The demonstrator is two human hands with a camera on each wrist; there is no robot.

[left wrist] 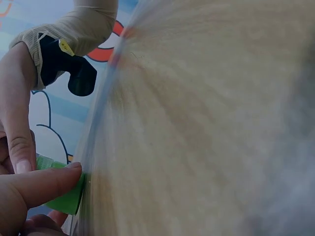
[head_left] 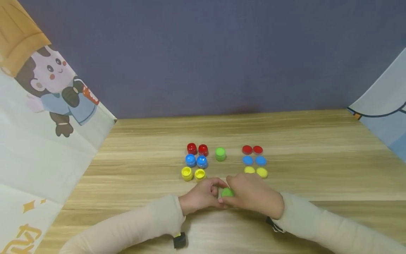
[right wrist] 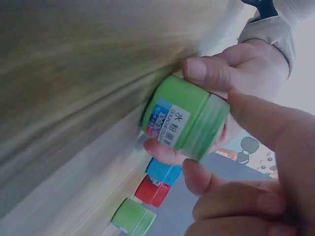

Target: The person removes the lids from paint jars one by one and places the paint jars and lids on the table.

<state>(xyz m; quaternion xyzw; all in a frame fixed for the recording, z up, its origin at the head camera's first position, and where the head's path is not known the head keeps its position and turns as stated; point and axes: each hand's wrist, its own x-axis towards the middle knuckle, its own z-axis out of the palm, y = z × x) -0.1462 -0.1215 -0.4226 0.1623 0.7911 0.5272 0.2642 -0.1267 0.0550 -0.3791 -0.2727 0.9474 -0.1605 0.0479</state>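
Observation:
Between both hands is a small green paint jar (right wrist: 170, 113) with a printed label and a paler green lid (right wrist: 209, 130). My left hand (head_left: 204, 194) grips the jar's body from the left, thumb on one side and fingers on the other. From the right, my right hand (head_left: 255, 193) pinches the lid between thumb and fingers. In the left wrist view the jar's base is right at the tabletop (left wrist: 197, 118). A second green jar (head_left: 220, 154) stands lidded farther back on the table.
Left of the standing green jar are pairs of small jars: red (head_left: 203, 150), blue (head_left: 190, 160) and yellow (head_left: 187, 174). To its right lie matching pairs of flat lids: red (head_left: 247, 150), blue (head_left: 261, 161) and yellow (head_left: 262, 172). A dark wall (head_left: 222, 60) closes the back.

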